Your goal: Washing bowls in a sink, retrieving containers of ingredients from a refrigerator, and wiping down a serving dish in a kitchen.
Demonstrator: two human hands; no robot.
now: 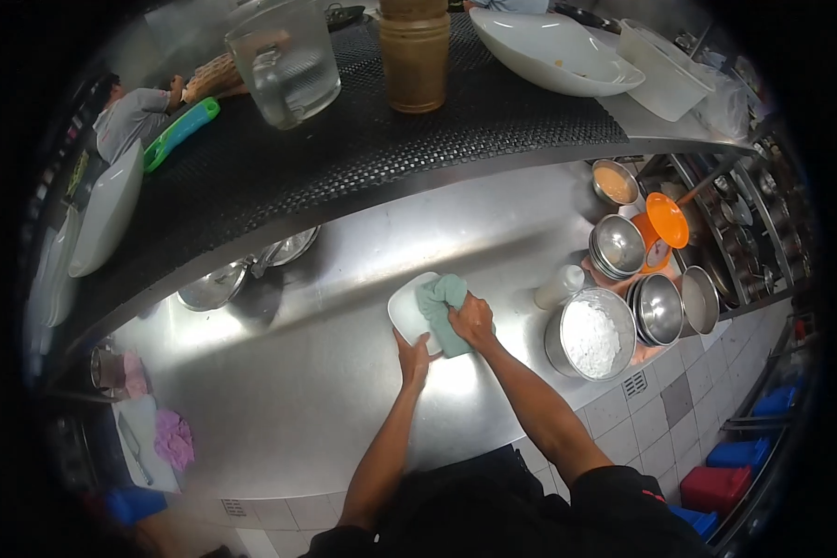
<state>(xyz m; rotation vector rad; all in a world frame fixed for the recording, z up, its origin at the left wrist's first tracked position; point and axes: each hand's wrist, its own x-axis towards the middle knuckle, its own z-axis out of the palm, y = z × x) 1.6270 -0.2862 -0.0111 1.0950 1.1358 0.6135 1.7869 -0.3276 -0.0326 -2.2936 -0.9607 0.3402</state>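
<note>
A white dish (pixel 406 309) with rounded corners is held over the stainless steel counter (pixel 286 397). My left hand (pixel 414 356) grips its near edge, thumb on the upper side. In my right hand (pixel 473 319) is a bunched green cloth (pixel 453 338), pressed against the dish's right part and hiding much of it. To the right of my right hand stand a pale squeeze bottle (pixel 560 287) and a metal pot of white powder (pixel 591 336).
Stacked metal bowls (pixel 618 244) and an orange container (pixel 652 234) crowd the counter's right end. A raised shelf (pixel 363 143) spans the far side, bearing a clear jug (pixel 286 70) and a white bowl (pixel 554 52). At left lies a knife (pixel 138 457) on a white board (pixel 157 474); beyond the shelf is another person (pixel 129 115).
</note>
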